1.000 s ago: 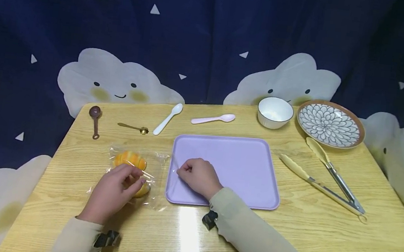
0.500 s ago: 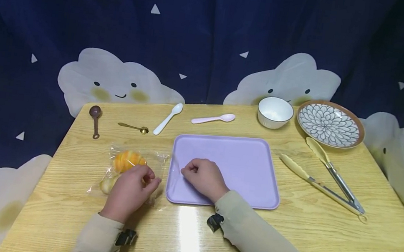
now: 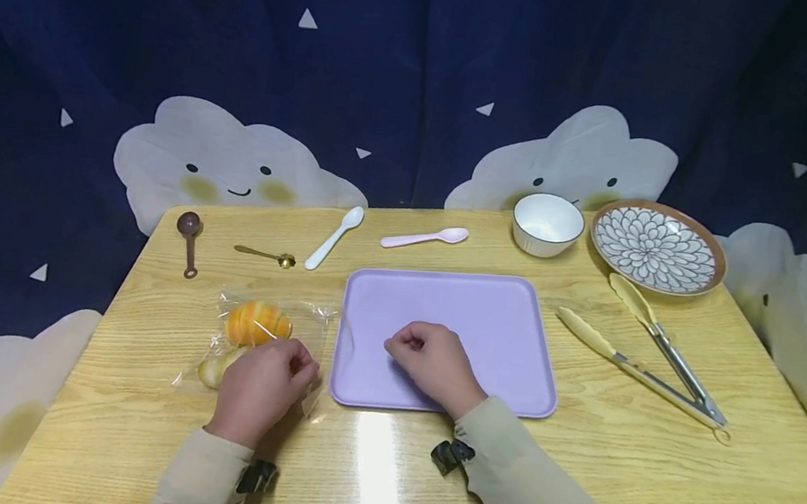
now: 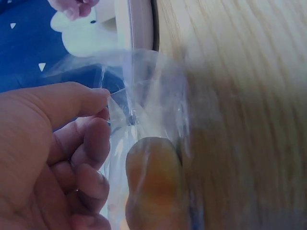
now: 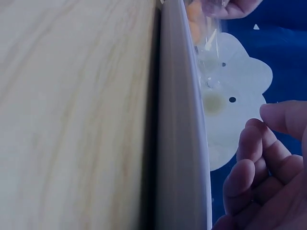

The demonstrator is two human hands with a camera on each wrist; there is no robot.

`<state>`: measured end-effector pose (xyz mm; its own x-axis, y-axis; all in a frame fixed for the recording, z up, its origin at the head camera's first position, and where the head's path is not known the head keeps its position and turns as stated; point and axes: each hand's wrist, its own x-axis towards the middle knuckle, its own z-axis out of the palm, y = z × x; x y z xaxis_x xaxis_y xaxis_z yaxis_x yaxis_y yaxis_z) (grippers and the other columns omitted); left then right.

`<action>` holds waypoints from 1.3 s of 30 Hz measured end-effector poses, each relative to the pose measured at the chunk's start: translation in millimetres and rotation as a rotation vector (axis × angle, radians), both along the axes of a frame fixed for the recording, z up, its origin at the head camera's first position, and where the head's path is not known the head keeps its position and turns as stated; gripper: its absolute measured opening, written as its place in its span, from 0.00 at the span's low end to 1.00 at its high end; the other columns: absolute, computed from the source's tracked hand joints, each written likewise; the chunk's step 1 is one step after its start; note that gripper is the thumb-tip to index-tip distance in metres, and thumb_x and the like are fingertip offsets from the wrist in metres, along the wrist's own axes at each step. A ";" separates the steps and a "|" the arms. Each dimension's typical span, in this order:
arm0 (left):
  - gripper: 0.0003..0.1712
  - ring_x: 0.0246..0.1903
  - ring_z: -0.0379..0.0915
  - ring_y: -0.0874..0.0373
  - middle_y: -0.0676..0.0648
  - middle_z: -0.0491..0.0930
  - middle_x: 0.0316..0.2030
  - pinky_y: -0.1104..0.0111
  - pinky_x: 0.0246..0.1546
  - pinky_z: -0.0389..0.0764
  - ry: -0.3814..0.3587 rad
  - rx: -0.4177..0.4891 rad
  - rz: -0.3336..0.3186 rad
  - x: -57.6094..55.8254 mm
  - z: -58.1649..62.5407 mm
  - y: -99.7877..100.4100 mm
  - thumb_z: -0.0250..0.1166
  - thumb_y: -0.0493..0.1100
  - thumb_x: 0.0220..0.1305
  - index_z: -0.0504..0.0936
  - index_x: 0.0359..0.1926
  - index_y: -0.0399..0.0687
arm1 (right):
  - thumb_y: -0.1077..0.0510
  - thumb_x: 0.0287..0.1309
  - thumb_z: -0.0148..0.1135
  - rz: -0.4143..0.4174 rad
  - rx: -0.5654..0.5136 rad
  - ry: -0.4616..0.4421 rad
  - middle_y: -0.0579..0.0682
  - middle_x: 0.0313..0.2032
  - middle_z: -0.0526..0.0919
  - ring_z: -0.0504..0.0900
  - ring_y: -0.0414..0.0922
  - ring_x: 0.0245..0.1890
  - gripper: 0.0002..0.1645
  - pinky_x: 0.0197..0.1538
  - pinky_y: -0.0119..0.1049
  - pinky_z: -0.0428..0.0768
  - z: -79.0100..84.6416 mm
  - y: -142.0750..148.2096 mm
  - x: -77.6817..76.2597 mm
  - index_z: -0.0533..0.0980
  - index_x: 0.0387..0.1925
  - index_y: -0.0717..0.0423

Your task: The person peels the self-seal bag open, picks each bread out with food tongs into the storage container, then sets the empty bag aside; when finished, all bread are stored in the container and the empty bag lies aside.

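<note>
Navy curtain (image 3: 425, 78) with white clouds, pale wood table (image 3: 124, 436) under it. Worst item to read is the clear bag (image 3: 315, 325): film is see-through, right edge nearly vanishes where it meets the tray (image 3: 368, 294). Left hand (image 3: 264, 390) blocks part of the pale roll (image 3: 212, 370). Both beige sleeves (image 3: 551, 493) run off frame at the bottom. Right wrist view gets the tray almost edge-on, so its surface isn't readable there, and the bag and left hand are cut at the top. Left wrist view crops the nearest roll at the bottom. Left hand: thumb and index nipped together on the bag's film, other fingers curled in alongside. Right hand (image 3: 438, 361): over the tray, fingers loosely curled, thumb tip close to index, nothing visible between them; contact with the tray can't be judged. Containers, clock taken from tray centre: bag at 9, two rolls inside, the orange roll (image 3: 257, 324) farther from the person, pale one nearer. Bowl (image 3: 545, 242) at 1, white inside. Plate (image 3: 656, 249) at 2, brown rim, petal pattern, just beside the bowl. Tongs (image 3: 620, 359) at 3, spread. Pink spoon (image 3: 426, 238) at 11, white spoon (image 3: 333, 241) at 10; gold spoon (image 3: 260, 253) and brown scoop (image 3: 190, 243) between 9 and 10, scoop farther out.
</note>
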<state>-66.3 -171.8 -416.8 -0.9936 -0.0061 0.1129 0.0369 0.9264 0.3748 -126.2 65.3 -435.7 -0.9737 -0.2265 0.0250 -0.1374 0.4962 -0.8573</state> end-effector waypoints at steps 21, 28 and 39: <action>0.10 0.25 0.75 0.52 0.48 0.78 0.30 0.57 0.25 0.76 0.052 -0.013 0.054 2.3 -3.6 2.5 0.66 0.37 0.52 0.81 0.38 0.44 | 0.53 0.58 0.70 -0.070 -0.009 -0.002 0.39 0.27 0.84 0.78 0.41 0.30 0.05 0.39 0.37 0.75 -3.9 31.9 13.5 0.85 0.27 0.47; 0.08 0.24 0.75 0.54 0.50 0.80 0.30 0.58 0.24 0.75 0.075 0.026 0.045 2.9 -0.7 2.0 0.64 0.34 0.54 0.82 0.37 0.45 | 0.55 0.60 0.68 -0.084 -0.010 0.024 0.41 0.30 0.86 0.79 0.41 0.32 0.05 0.40 0.36 0.75 -2.6 47.3 14.4 0.85 0.28 0.49; 0.15 0.25 0.75 0.53 0.47 0.80 0.31 0.58 0.27 0.77 0.152 0.091 0.052 2.9 7.3 -1.8 0.66 0.34 0.58 0.84 0.47 0.37 | 0.57 0.62 0.68 -0.143 -0.023 0.005 0.49 0.25 0.84 0.75 0.41 0.20 0.06 0.26 0.33 0.74 3.1 78.9 13.2 0.84 0.31 0.55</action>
<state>-63.4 -173.6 -409.5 -0.9631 -0.0737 0.2588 0.0530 0.8910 0.4510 -113.0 144.2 -432.6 -0.9958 -0.0849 0.0336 -0.0712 0.4915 -0.8680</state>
